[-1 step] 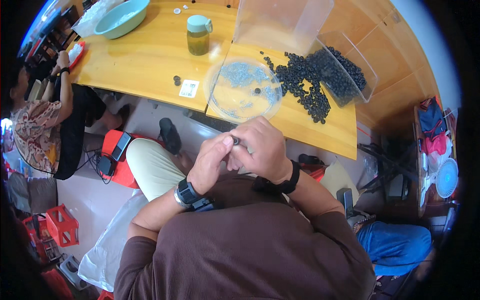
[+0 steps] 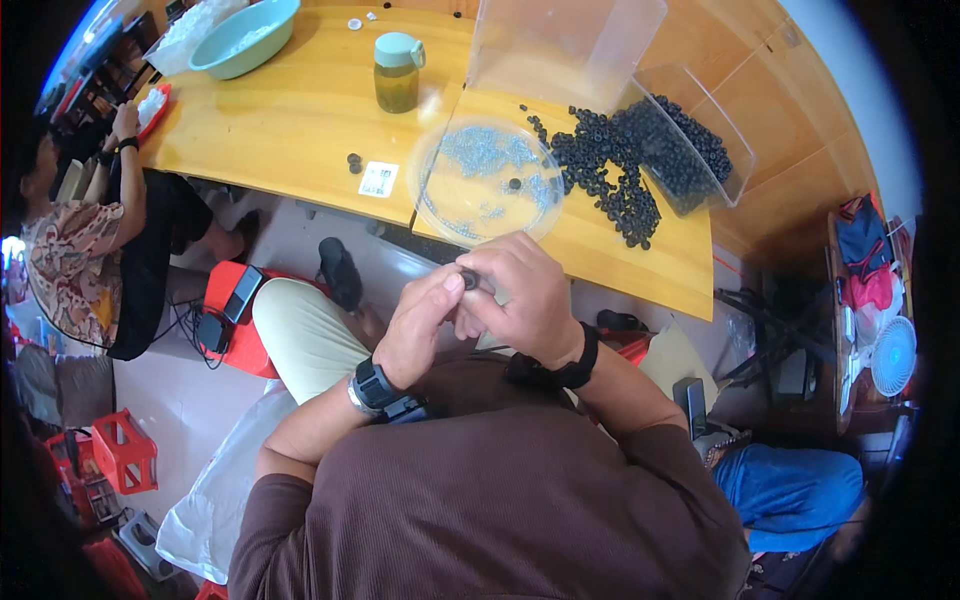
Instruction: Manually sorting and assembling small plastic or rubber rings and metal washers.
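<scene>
Between my two hands, in front of my chest by the table's near edge, is a small black round part (image 2: 468, 280). My left hand (image 2: 425, 312) pinches it between thumb and fingers. The fingers of my right hand (image 2: 522, 295) are curled closed on its other side. Just beyond them lies a round clear tray (image 2: 470, 205) with many small silvery metal pieces (image 2: 485, 148) and one black part (image 2: 515, 184) in it. To its right, black ring-shaped parts (image 2: 600, 150) are heaped on the table, spilling from a tipped clear plastic bin (image 2: 735, 185).
On the yellow wooden table (image 2: 270, 130) stand a bottle with a pale green lid (image 2: 398, 72) and a teal basin (image 2: 240, 45). A white label card (image 2: 378, 179) lies near the front edge. Another person (image 2: 80, 245) sits at the left, beside red stools (image 2: 125, 450).
</scene>
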`<state>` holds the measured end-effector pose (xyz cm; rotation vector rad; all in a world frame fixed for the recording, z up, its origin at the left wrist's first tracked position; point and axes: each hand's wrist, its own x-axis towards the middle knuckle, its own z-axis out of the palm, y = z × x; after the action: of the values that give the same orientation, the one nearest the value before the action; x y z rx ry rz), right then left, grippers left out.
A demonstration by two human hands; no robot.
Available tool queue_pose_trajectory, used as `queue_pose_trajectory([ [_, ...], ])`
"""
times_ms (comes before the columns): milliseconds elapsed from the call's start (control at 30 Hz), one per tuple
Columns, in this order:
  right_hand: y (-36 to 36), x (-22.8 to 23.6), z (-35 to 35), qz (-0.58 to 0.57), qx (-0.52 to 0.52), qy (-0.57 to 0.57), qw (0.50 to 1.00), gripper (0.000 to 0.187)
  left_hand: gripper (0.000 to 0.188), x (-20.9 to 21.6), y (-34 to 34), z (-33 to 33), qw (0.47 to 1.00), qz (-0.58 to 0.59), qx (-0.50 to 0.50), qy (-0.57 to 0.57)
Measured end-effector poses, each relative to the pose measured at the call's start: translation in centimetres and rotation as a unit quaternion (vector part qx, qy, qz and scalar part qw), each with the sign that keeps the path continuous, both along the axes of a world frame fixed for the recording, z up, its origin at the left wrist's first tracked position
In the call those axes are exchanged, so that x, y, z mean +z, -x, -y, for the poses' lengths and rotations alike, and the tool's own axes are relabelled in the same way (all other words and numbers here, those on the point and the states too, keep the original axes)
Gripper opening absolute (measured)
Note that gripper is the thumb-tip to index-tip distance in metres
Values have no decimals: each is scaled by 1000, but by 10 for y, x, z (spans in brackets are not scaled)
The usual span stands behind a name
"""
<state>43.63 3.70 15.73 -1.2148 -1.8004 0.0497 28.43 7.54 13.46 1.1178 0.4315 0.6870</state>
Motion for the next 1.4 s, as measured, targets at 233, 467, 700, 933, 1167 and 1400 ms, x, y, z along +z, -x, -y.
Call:
queue_pose_trajectory([
  [233,3,-3,1,-59,13,46,997,29,39,-3,6,-4,1000,-10,-1,-24],
  [467,-8,-6,3,-104,64,82,989,22,36,-5,3,-8,1000,23,-3,17],
  [700,-3,-15,4,-196,55,116,972,7,31,-14,2,-3,998,13,-10,55],
  [933,-63,30,2,-128,-82,14,988,4,35,-16,19,-18,999,-12,43,31],
  [1167,-260,90,-8,87,-479,-140,862,20,27,-35,89,-59,966,-20,258,4],
  [1400,-195,22,-19,-109,-302,58,945,19,22,-99,174,-83,896,-67,432,75],
])
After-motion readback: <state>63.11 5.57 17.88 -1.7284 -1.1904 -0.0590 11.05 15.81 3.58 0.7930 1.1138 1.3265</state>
